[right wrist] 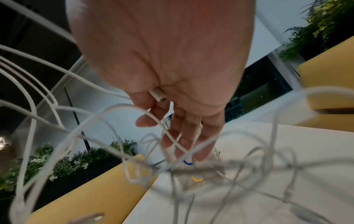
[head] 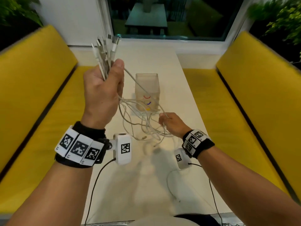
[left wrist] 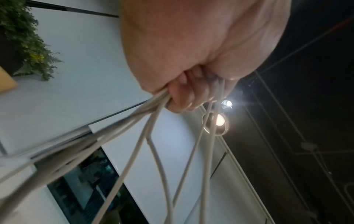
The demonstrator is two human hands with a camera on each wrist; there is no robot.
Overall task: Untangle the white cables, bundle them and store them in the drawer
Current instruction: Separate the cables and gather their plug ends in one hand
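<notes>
My left hand [head: 105, 79] is raised over the table's left side and grips a bunch of white cables [head: 143, 121] just below their plugs [head: 104, 49], which stick up. In the left wrist view its fingers [left wrist: 184, 94] curl round the strands [left wrist: 149, 125]. The cables hang down in a loose tangle above the table. Lower and to the right, my right hand [head: 164, 119] pinches one strand of the tangle; the right wrist view shows a plug end [right wrist: 158, 95] held beside the thumb. A small translucent drawer unit [head: 147, 85] with red, blue and yellow handles stands behind the tangle.
The long white table [head: 182, 88] runs away from me between two yellow benches [head: 40, 95] [head: 254, 98]. A window [head: 171, 18] closes the far end, with plants [head: 280, 18] in the corners. Black wrist-camera leads trail over the table's near part.
</notes>
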